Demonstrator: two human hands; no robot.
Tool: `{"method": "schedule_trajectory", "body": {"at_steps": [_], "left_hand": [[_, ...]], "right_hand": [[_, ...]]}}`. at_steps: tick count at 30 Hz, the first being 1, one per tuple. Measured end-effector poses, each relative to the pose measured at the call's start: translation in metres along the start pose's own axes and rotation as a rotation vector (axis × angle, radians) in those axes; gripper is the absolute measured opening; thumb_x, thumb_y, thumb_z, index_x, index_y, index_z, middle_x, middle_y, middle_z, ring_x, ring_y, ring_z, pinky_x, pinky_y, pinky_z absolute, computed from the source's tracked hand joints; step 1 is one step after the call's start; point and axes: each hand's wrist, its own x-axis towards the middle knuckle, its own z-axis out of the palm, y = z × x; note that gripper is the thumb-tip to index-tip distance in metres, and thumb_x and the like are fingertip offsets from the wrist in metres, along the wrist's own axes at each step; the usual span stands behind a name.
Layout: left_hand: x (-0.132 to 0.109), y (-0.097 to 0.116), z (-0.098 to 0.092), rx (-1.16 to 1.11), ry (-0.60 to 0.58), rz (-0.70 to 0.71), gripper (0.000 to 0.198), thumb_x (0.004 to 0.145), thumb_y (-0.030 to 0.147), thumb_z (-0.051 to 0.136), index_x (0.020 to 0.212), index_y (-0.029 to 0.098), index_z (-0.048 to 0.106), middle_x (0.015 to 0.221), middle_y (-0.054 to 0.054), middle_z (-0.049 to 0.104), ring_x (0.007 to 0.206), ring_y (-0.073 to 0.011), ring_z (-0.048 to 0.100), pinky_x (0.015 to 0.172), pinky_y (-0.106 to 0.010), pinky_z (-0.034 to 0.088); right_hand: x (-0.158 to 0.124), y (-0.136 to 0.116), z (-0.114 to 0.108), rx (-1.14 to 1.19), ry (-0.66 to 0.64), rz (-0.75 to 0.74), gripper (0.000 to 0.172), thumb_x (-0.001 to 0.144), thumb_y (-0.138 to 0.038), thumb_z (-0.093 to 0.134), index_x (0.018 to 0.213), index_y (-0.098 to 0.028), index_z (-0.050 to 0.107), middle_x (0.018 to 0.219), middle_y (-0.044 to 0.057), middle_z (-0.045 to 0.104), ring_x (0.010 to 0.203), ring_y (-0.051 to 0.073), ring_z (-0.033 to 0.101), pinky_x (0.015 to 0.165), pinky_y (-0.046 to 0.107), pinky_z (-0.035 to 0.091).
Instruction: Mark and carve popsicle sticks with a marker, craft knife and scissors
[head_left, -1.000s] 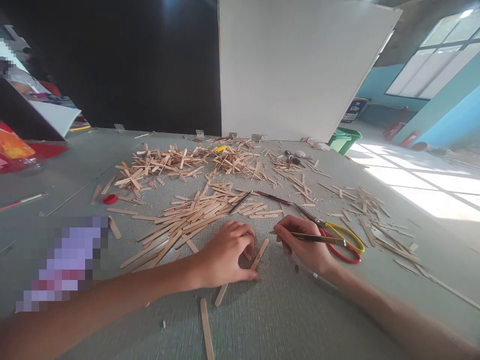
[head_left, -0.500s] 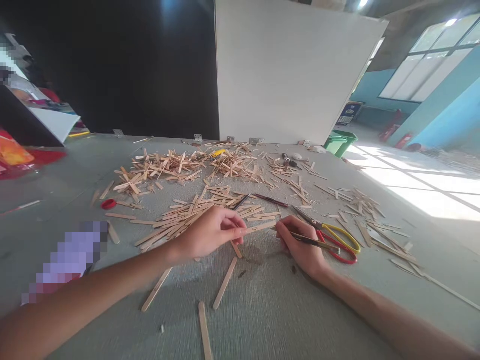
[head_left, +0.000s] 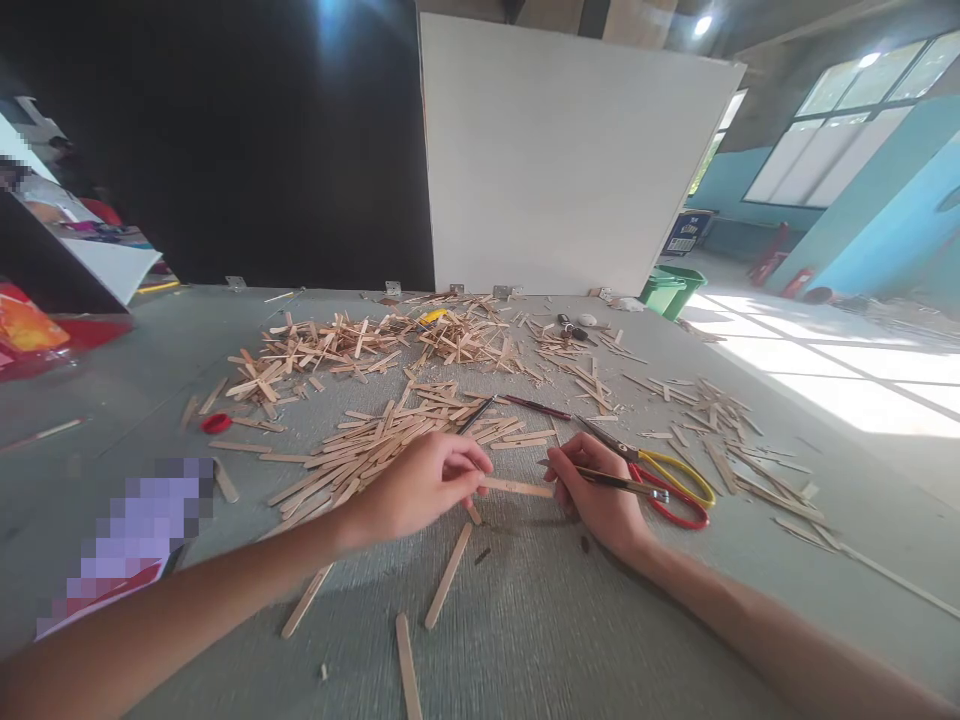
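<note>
One stick has tipped down past three o'clock; left hand pinches it, right hand grips a pointy tool.

1. Tabletop: grey, finely ridged.
2. Wooden craft sticks: heaped toward far side, fanned mid-surface, scattered right and near.
3. Scissors: red and yellow handles, right of centre.
4. Red ring: left.

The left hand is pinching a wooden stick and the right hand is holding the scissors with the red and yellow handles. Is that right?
Not quite: the right hand holds a slim pointed tool, not the scissors, which lie beside it, as the head view shows. The left hand is indeed pinching a wooden stick.
</note>
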Motion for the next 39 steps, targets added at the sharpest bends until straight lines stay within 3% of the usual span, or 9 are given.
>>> {"method": "schedule_trajectory", "body": {"at_steps": [4,8,11,13,17,19,24,33,39], "left_hand": [[-0.002,-0.012,0.015,0.098,-0.218,-0.139,0.015,0.094,0.031,0.056,0.1,0.018,0.06,0.075,-0.002,0.075,0.046,-0.0132,0.06,0.044,-0.022,0.041],[-0.007,-0.005,0.01,0.166,-0.386,-0.173,0.019,0.094,0.035,0.058,0.102,0.018,0.062,0.073,-0.002,0.073,0.047,-0.0134,0.058,0.045,-0.022,0.042],[-0.004,-0.002,0.006,0.296,-0.342,-0.028,0.024,0.092,0.037,0.067,0.109,0.02,0.07,0.083,-0.004,0.076,0.069,-0.0195,0.069,0.063,-0.029,0.051],[0.001,-0.004,0.007,0.388,-0.302,0.167,0.035,0.086,0.037,0.077,0.119,0.025,0.073,0.109,-0.008,0.076,0.102,-0.0275,0.07,0.088,-0.038,0.053],[0.008,-0.018,0.013,0.517,-0.375,0.428,0.048,0.087,0.038,0.081,0.134,0.037,0.069,0.153,-0.008,0.054,0.147,-0.0372,0.042,0.124,-0.063,0.02],[0.009,-0.024,0.015,0.563,-0.382,0.434,0.048,0.091,0.036,0.076,0.138,0.041,0.065,0.159,-0.006,0.048,0.153,-0.0386,0.033,0.125,-0.069,0.01],[0.009,-0.035,0.018,0.603,-0.327,0.478,0.056,0.093,0.03,0.07,0.145,0.046,0.057,0.162,-0.003,0.044,0.154,-0.0406,0.028,0.123,-0.072,0.012],[0.016,-0.044,0.017,0.522,-0.118,0.461,0.033,0.094,0.033,0.072,0.127,0.03,0.069,0.144,-0.011,0.059,0.138,-0.0328,0.05,0.12,-0.057,0.031],[0.019,-0.05,0.013,0.495,-0.286,0.448,0.061,0.089,0.044,0.08,0.144,0.052,0.055,0.167,0.001,0.038,0.157,-0.0416,0.023,0.123,-0.073,0.006]], "right_hand": [[-0.001,0.004,0.0,-0.019,-0.024,0.028,0.041,0.093,-0.058,0.068,0.077,-0.021,0.06,0.053,-0.002,0.061,0.038,0.011,0.049,0.036,0.021,0.038],[-0.002,0.001,0.0,-0.032,-0.045,0.022,0.042,0.091,-0.059,0.07,0.075,-0.021,0.059,0.054,-0.002,0.062,0.038,0.011,0.05,0.035,0.021,0.039],[-0.002,0.0,0.0,-0.018,-0.08,0.011,0.042,0.091,-0.059,0.069,0.075,-0.022,0.058,0.059,0.0,0.066,0.037,0.01,0.048,0.034,0.021,0.036],[-0.004,0.0,-0.002,-0.01,-0.096,-0.029,0.042,0.094,-0.059,0.065,0.076,-0.022,0.057,0.061,0.0,0.067,0.036,0.01,0.048,0.034,0.022,0.036],[-0.011,-0.004,-0.011,-0.044,-0.076,-0.286,0.049,0.107,-0.057,0.042,0.075,-0.022,0.058,0.056,0.0,0.063,0.038,0.012,0.05,0.039,0.024,0.039],[-0.016,-0.007,-0.014,-0.076,-0.125,-0.409,0.051,0.109,-0.052,0.038,0.073,-0.022,0.058,0.054,0.0,0.061,0.04,0.012,0.05,0.043,0.025,0.039],[-0.024,-0.012,-0.011,-0.064,-0.221,-0.512,0.047,0.11,-0.046,0.039,0.075,-0.021,0.059,0.056,0.0,0.061,0.043,0.011,0.048,0.046,0.026,0.037],[-0.02,-0.013,-0.005,-0.126,-0.237,-0.213,0.042,0.105,-0.051,0.052,0.078,-0.021,0.063,0.052,-0.001,0.058,0.042,0.013,0.051,0.043,0.025,0.038],[-0.018,-0.013,-0.007,-0.19,-0.281,-0.26,0.039,0.097,-0.046,0.066,0.068,-0.022,0.057,0.049,-0.003,0.055,0.04,0.012,0.047,0.042,0.025,0.034]]}}
